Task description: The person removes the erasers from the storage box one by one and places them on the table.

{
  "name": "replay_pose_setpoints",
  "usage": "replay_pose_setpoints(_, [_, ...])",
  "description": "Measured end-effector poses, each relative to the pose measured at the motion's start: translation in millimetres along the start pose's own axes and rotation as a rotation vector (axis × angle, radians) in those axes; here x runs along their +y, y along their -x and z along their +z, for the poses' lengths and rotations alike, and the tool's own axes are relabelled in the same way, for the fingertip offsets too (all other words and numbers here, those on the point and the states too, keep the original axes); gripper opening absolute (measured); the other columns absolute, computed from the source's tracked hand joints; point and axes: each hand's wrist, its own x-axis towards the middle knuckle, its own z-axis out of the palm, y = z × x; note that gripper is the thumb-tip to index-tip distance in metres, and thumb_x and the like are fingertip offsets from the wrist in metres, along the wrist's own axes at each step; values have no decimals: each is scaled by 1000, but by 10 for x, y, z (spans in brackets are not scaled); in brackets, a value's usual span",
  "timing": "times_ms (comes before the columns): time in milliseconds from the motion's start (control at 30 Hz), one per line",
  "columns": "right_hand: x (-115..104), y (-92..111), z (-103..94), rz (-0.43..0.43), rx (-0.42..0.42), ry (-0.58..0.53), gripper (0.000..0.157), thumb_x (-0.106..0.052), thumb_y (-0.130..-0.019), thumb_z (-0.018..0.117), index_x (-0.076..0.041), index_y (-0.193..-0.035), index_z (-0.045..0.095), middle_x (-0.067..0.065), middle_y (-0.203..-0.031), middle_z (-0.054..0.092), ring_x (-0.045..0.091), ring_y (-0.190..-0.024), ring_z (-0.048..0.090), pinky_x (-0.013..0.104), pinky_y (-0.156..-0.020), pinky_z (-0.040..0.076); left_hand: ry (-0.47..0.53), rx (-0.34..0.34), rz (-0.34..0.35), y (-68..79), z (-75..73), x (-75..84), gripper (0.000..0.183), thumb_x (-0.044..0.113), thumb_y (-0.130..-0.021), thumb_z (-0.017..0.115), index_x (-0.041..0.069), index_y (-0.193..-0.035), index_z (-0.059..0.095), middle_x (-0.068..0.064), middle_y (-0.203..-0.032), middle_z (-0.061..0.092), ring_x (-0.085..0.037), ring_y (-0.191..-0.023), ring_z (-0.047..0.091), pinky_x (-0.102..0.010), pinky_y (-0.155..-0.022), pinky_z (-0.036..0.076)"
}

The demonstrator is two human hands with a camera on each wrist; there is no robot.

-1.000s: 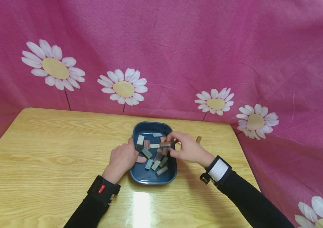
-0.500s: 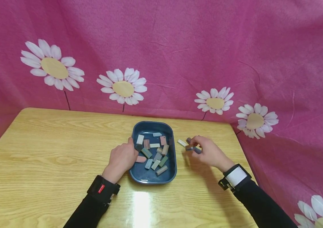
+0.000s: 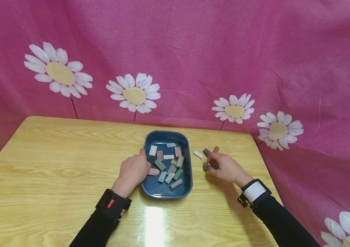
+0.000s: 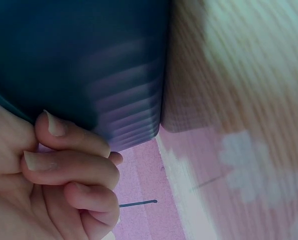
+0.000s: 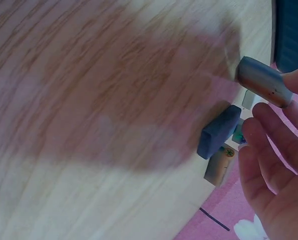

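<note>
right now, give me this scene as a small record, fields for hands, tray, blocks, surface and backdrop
Left hand: grips left side of the glossy dark blue round-cornered tray
Right hand: pinches a brown-and-grey oblong block
Inside tray: small muted-coloured oblong blocks, white, pink, green and grey among them
Right of tray: small white oblong block, brown oblong block, dark blue-grey oblong block
Surface: pale wood-grain table
Backdrop: pink flower-print cloth

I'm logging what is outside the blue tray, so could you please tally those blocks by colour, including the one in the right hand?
Cream block: 1
Brown block: 1
Dark blocks: 2
Brown-grey block, in the right hand: 1
Total: 5
</note>
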Motion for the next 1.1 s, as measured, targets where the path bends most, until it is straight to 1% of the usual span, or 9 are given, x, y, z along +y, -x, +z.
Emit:
replay_pose_setpoints(200, [-146, -45, -113, -20, 17, 60, 25, -22, -80, 73, -12, -102, 67, 3, -92, 66, 16, -78, 55, 38, -72, 50, 6, -2, -1, -1, -11, 0, 62, 25, -94, 53, -8, -145, 41, -14, -84, 66, -22, -62, 55, -34, -56, 46])
replay_pose_setpoints(267, [-258, -83, -163, -42, 25, 63, 25, -20, -80, 72, -11, -103, 68, 5, -94, 67, 17, -79, 54, 39, -73, 50, 9, -1, 0, -1, -21, 4, 62, 25, -94, 53, -8, -145, 41, -15, -86, 67, -22, -62, 55, -35, -56, 47])
replay_pose_setpoints(433, [-618, -212, -226, -139, 16, 68, 24, -18, -81, 70, -11, -105, 69, 5, -100, 69, 21, -89, 62, 40, -80, 54, 14, 1, 1, -6, -22, -3, 61, 24, -94, 53, -8, -144, 41, -16, -89, 69, -23, -63, 56, -36, -57, 48])
replay_pose_setpoints(500, [-776, -265, -221, -177, -8, 63, 24, -19, -83, 69, -12, -105, 69, 4, -101, 69, 22, -91, 64, 39, -80, 55, 16, 1, 3, -4, -15, -8, 61, 24, -94, 53, -8, -144, 42, -16, -90, 69, -23, -63, 56, -37, -58, 48])
replay_pose_setpoints(567, [-929, -311, -202, -206, -44, 52, 23, -19, -84, 69, -12, -106, 70, 4, -101, 68, 19, -88, 63, 36, -77, 55, 18, -1, 6, -1, -11, -7, 60, 24, -94, 53, -9, -143, 42, -17, -92, 69, -23, -64, 56, -37, -58, 49])
replay_pose_setpoints(700, [-1178, -422, -98, -309, -115, 37, 19, -15, -84, 67, -13, -102, 72, 1, -98, 63, 13, -83, 58, 31, -72, 53, 17, 3, 9, -1, -7, -2, 59, 24, -94, 54, -8, -142, 43, -16, -90, 69, -23, -63, 56, -37, -58, 49])
replay_pose_setpoints(867, [-1437, -561, 72, -427, -208, 121, 21, -12, -83, 67, -15, -102, 75, -1, -100, 64, 7, -86, 57, 28, -76, 54, 1, 7, 14, 2, -4, -9, 55, 24, -93, 54, -7, -137, 46, -11, -76, 63, -22, -59, 55, -36, -53, 46])
replay_pose_setpoints(967, [-1565, -624, 149, -451, -269, 176, 23, -12, -82, 69, -16, -103, 76, 0, -99, 64, 8, -85, 58, 27, -76, 54, 0, 7, 15, 3, -6, -15, 52, 24, -93, 53, -7, -135, 48, -8, -70, 58, -22, -57, 54, -35, -51, 44])
replay_pose_setpoints(1100, [-1685, -668, 219, -444, -350, 240, 24, -14, -83, 70, -18, -105, 76, 0, -97, 65, 11, -85, 59, 28, -76, 54, 4, 24, 25, -3, -7, -17, 46, 23, -93, 53, -6, -129, 51, -8, -69, 57, -21, -56, 54, -35, -50, 44])
